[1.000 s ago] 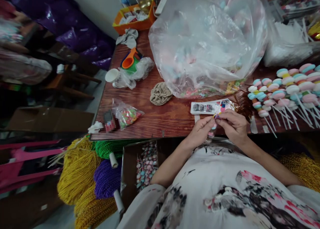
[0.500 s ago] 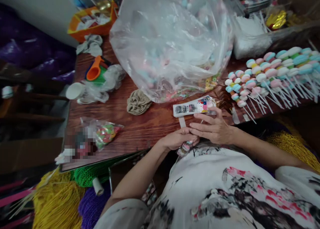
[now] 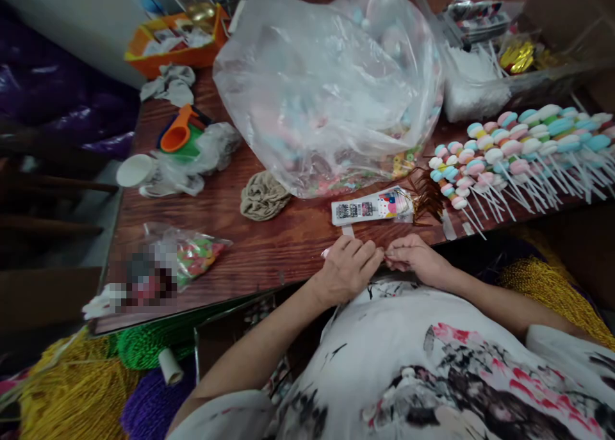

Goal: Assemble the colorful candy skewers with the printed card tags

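Observation:
My left hand [image 3: 346, 270] is closed at the table's front edge, its back turned up. A small pale tip [image 3: 325, 253] shows beside its fingers; the rest of what it holds is hidden. Close to its right, my right hand [image 3: 417, 257] is pinched, and what lies between its fingertips is too small to make out. Just beyond the hands lies a stack of printed clear wrappers [image 3: 362, 209], with brown-gold twist ties [image 3: 427, 196] at its right. Rows of pastel candy skewers [image 3: 521, 148] on white sticks lie to the right.
A large clear bag [image 3: 327, 94] of pastel candy fills the table's middle. At the left are an orange scoop [image 3: 177, 136], a white lid [image 3: 136, 171], an orange tray [image 3: 168, 59], a beige cloth bundle [image 3: 265, 196] and a small candy bag [image 3: 199, 257]. A clear bin [image 3: 562, 68] stands back right.
My left hand has turned over, back upward, hiding the patterned item seen in it earlier. My right hand has drawn back from the wrappers and closed into a pinch.

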### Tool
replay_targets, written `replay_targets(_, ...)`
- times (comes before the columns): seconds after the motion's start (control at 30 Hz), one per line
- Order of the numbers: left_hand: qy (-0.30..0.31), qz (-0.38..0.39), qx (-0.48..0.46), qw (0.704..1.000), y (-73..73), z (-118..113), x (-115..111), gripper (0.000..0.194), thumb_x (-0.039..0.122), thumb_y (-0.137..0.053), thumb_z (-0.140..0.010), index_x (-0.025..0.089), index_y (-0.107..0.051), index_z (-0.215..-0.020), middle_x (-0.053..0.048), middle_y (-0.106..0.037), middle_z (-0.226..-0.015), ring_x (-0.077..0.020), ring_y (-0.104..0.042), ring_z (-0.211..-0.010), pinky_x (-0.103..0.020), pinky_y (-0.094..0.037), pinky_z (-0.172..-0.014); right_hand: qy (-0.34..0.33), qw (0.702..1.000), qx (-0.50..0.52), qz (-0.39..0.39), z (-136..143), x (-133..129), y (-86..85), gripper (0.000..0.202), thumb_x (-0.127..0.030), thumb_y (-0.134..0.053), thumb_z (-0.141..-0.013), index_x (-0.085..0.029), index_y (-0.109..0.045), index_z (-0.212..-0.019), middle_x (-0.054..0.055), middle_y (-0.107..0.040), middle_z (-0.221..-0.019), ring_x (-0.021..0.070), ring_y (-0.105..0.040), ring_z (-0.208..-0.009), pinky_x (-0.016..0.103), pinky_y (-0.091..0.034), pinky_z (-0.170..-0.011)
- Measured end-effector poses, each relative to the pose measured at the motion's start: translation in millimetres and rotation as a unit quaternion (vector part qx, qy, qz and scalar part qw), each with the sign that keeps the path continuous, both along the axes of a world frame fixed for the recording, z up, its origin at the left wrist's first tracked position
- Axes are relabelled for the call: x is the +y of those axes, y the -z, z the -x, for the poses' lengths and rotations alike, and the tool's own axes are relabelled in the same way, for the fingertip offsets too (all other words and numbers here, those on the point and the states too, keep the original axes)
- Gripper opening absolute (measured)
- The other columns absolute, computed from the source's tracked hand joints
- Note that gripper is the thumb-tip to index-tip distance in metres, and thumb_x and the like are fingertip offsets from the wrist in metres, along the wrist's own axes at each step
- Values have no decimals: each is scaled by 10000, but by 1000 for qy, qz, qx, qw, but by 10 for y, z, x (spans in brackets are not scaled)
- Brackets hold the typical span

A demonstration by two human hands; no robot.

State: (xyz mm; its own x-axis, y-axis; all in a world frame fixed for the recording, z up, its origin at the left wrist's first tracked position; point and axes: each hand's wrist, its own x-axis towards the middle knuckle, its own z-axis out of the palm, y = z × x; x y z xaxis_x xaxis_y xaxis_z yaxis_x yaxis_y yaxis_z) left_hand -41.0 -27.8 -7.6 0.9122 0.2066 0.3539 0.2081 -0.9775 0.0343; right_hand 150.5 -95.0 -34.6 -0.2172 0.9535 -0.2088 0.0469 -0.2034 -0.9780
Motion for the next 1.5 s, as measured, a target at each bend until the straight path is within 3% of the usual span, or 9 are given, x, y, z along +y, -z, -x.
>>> replay_targets(0.1, -64, 48, -80, 994, 149, -78, 42, 141, 173, -497, -894, 141, -632, -913, -74, -676, -824, -162, -564, -721, -324, -375, -674, 64, 987, -113, -99, -259, 70, -47, 309, -360, -519, -902, -167, -657, -702, 9, -641, -656, 126, -570, -633, 267, -435, -639)
replay_targets(0.23, -162, 273, -215, 924, 235, -195, 128, 158, 202, -521, -901, 149, -670, -890, -67, -690, -814, -143, -611, -761, -284, -433, -714, 169, 855, -402, -280, -731, 358, -112, 173, -298, -585, -870, -194, -722, -848, 55, -693, -839, 190, -588, -845, 335, -425, -788)
replay_targets(0.4, -223, 578, -333, 711, 144, -316, 222, 194, 336, -652, -815, 149, -704, -803, -9, -631, -666, -91, -551, -600, -225, -432, -600, 75, 734, -614, -279, -812, 642, -33, 208, -254, -534, -872, -190, -727, -826, 90, -677, -896, 238, -532, -893, 357, -375, -745)
replay_targets(0.5, -256, 708, -346, 560, 94, -352, 246, 279, 390, -726, -741, 148, -712, -879, 3, -632, -648, -75, -556, -536, -183, -385, -497, 60, 710, -649, -266, -712, 684, 58, 210, -248, -520, -870, -176, -707, -810, 104, -669, -926, 242, -519, -885, 353, -352, -709)
replay_targets(0.6, -261, 754, -345, 495, 91, -359, 240, 354, 418, -769, -689, 149, -711, -912, -8, -654, -679, -95, -618, -552, -163, -379, -457, 50, 716, -647, -255, -692, 691, 123, 172, -217, -516, -859, -168, -672, -805, 106, -663, -929, 237, -534, -884, 342, -346, -694)
replay_targets(0.87, -261, 775, -379, 433, 175, -370, 205, 289, 373, -785, -667, 134, -702, -806, 23, -623, -617, -28, -470, -419, -160, -350, -400, 118, 810, -523, -239, -926, 685, -18, 138, -207, -467, -883, -180, -596, -840, 56, -623, -768, 193, -557, -742, 312, -398, -670)
replay_targets(1.1, -271, 782, -406, 387, 146, -438, 253, 285, 338, -805, -609, 129, -690, -765, 11, -632, -591, -38, -466, -402, -170, -357, -396, -24, 725, -654, -217, -700, 777, -10, 229, -233, -479, -886, -148, -677, -964, 158, -642, -1047, 289, -548, -993, 375, -406, -757)
replay_targets(1.2, -275, 787, -397, 383, 133, -430, 249, 305, 355, -806, -610, 129, -684, -775, 6, -637, -604, -43, -484, -415, -173, -378, -406, -14, 732, -648, -210, -691, 813, 33, 229, -164, -440, -872, -130, -657, -938, 169, -644, -1019, 286, -553, -982, 375, -407, -758)
replay_targets(1.5, -204, 806, -336, 443, -2, -549, 255, 270, 359, -784, -665, 166, -732, -846, -34, -686, -806, -83, -594, -597, -170, -385, -451, 103, 978, -142, -109, -834, 637, -210, 130, -310, -542, -882, -220, -532, -788, -30, -563, -589, 118, -488, -508, 255, -390, -512)
